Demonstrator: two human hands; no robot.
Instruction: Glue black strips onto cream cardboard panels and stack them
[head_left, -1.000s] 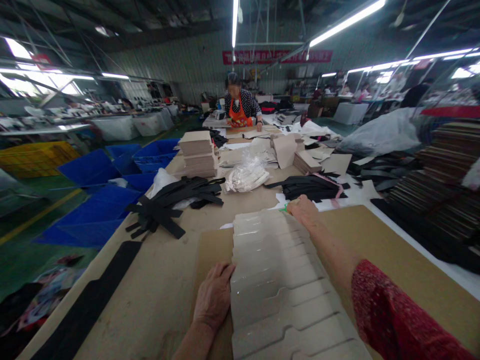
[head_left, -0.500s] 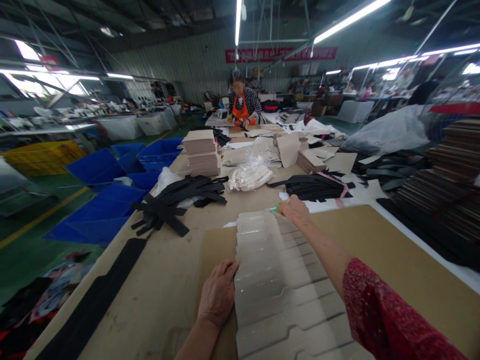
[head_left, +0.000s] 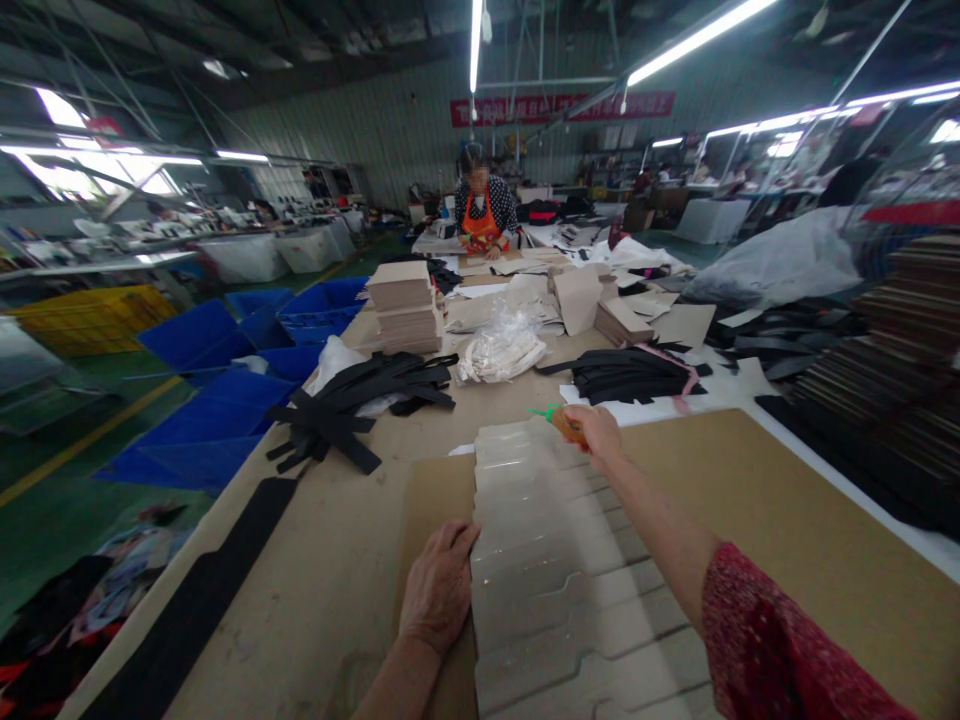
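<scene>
Overlapping grey cardboard pieces (head_left: 525, 600) lie in a staggered row before me, with glossy wet streaks along their left parts. My left hand (head_left: 437, 590) lies flat beside them, fingertips touching their left edge and holding nothing. In my right hand (head_left: 600, 437) is an amber glue bottle (head_left: 570, 427) with a green nozzle, tilted so that the tip points left, just above the far end of the row. A brown board (head_left: 431, 490) shows under the row's left side.
Black fabric strips (head_left: 360, 395) and another black bundle (head_left: 630, 375) lie beyond, with a plastic bag of white pieces (head_left: 501, 350) between them. Cardboard stacks (head_left: 405, 310) stand farther back. A co-worker in an orange apron (head_left: 484, 215) stands at the far end. Blue bins (head_left: 202, 420) line the left.
My right hand has turned and drawn back slightly, so more of the glue bottle shows and its nozzle has lifted off the far piece. My left hand stays in place.
</scene>
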